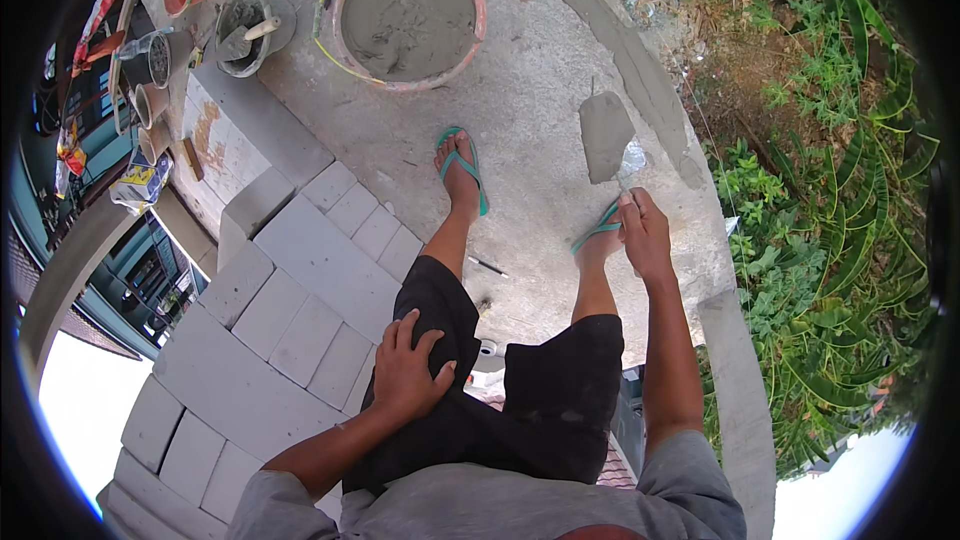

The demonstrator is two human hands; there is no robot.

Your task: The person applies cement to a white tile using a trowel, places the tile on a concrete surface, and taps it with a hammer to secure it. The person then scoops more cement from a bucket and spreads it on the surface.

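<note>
Right hand (645, 230) clamped round handle of trowel (610, 140), above concrete floor (540, 70); left hand (408, 368) spread on black shorts (560, 375); trowel looks stiff, probably blade-heavy, slick if wet; handle seems safest hold.

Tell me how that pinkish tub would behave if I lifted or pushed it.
The tub would probably be heavy for its size, since wet-looking grey mortar spans it. Its broad, round shape suggests it would resist tipping. The mortar may slosh little, since its lumpy surface looks thick.
</note>
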